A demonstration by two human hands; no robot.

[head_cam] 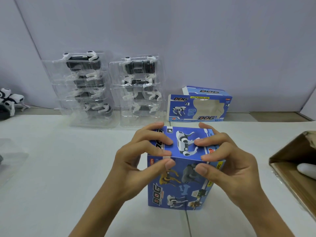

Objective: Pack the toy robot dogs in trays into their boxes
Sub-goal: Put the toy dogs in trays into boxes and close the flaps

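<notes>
A blue toy box (181, 168) is stood on end on the white table (51, 168), held between both hands. The left hand (136, 161) and right hand (227, 161) are arched over its top edge, fingers curled on the upper flap and thumbs pressed against the near face.

I see one head cam only: looks fwd and down, close over table (51, 168), far wall (188, 31) at top.

White table (51, 168), blue toy box (181, 185) stood on end at centre, two stacks of clear trays with robot dogs (87, 89) (141, 89) behind, windowed box (198, 107) beside, brown carton (294, 170) at right edge.
</notes>
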